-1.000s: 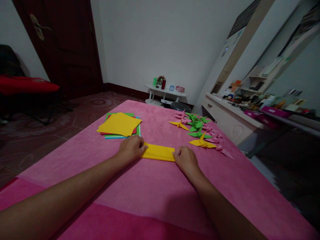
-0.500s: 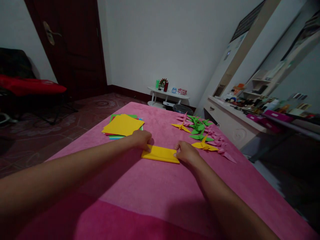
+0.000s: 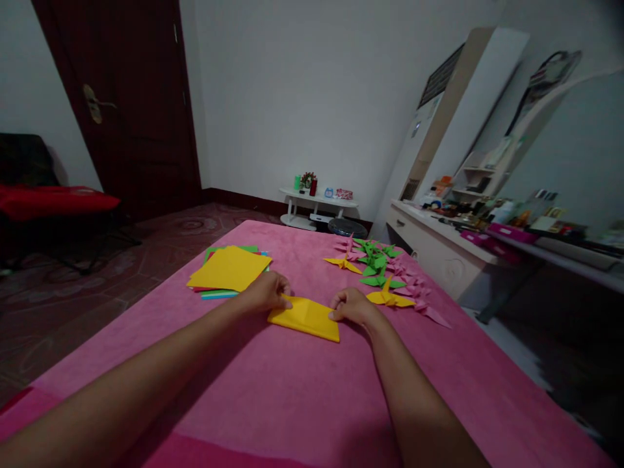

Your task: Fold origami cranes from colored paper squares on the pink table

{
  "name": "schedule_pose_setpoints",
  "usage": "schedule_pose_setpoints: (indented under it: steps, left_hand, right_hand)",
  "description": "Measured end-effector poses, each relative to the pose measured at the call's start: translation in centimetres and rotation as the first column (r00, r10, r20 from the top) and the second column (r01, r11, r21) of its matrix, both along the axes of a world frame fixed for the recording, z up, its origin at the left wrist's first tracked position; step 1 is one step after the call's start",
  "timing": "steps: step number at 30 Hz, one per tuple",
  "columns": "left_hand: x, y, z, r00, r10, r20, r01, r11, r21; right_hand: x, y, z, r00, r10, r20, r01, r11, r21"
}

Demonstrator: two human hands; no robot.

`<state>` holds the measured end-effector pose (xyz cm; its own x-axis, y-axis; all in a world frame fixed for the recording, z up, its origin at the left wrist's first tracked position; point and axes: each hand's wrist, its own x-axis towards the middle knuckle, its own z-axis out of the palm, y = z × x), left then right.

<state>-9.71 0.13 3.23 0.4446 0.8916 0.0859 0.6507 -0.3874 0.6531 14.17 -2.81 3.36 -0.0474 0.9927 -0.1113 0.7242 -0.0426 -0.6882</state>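
Head view: our left hand (image 3: 269,292) pinches the far left corner of a folded yellow origami sheet (image 3: 307,317), and our right hand (image 3: 353,307) holds its right end between thumb and fingers. The sheet lies between them on the pink cloth (image 3: 273,396), its middle bulging slightly upward. If we pull unevenly, we judge, the layers could slip and a crease run crooked; the cloth looks soft, so pressing there could leave a blunt fold. Our left wrist is close to the paper stack (image 3: 234,268), whose loose sheets a careless sweep could fan out. Just beside our right hand sits a yellow paper crane (image 3: 389,299), which an outward knuckle could knock toward the green cranes (image 3: 375,261) and pink cranes (image 3: 414,281). Those line the right edge, so room there is tight; our widest room is on the near side, toward our body.
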Motion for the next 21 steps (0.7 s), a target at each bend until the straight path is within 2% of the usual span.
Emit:
schedule_pose_setpoints:
  steps: [3,5,7,9,12,16,18,21]
  left_hand:
    - [-0.2,0.0,-1.2,0.922,0.104,0.373,-0.103,0.994,-0.021]
    - [-0.2,-0.3,-1.2,0.849,0.141,0.509,-0.155,0.988,-0.015]
    - [-0.1,-0.8,-0.5,0.789,0.143,0.597,-0.182,0.983,0.005]
    - [0.0,-1.5,0.4,0.745,0.131,0.654,-0.205,0.978,0.039]
    - [0.5,-2.5,1.4,0.689,0.108,0.716,-0.237,0.968,0.081]
    - [1.0,-3.0,1.7,0.633,0.115,0.766,-0.155,0.988,-0.021]
    - [0.9,-2.8,1.7,0.648,0.108,0.754,-0.101,0.993,-0.055]
    - [0.5,-2.9,2.1,0.741,0.045,0.670,-0.021,0.999,-0.045]
  right_hand:
    - [-0.1,-0.3,0.5,0.986,0.022,-0.164,-0.014,0.999,0.049]
    - [-0.4,-0.5,1.1,0.952,0.049,-0.303,-0.018,0.994,0.104]
    - [-0.7,-0.6,2.0,0.884,0.096,-0.457,-0.019,0.985,0.170]
    - [-1.1,-0.8,2.8,0.825,0.146,-0.547,-0.025,0.975,0.221]
    - [-1.6,-1.3,3.9,0.811,0.172,-0.560,-0.029,0.967,0.255]
    - [-2.0,-2.0,4.9,0.809,0.167,-0.563,0.014,0.953,0.303]
    - [-2.0,-2.2,5.1,0.819,0.177,-0.546,0.010,0.947,0.322]
    - [-2.1,-2.3,5.2,0.846,0.180,-0.502,-0.007,0.945,0.327]
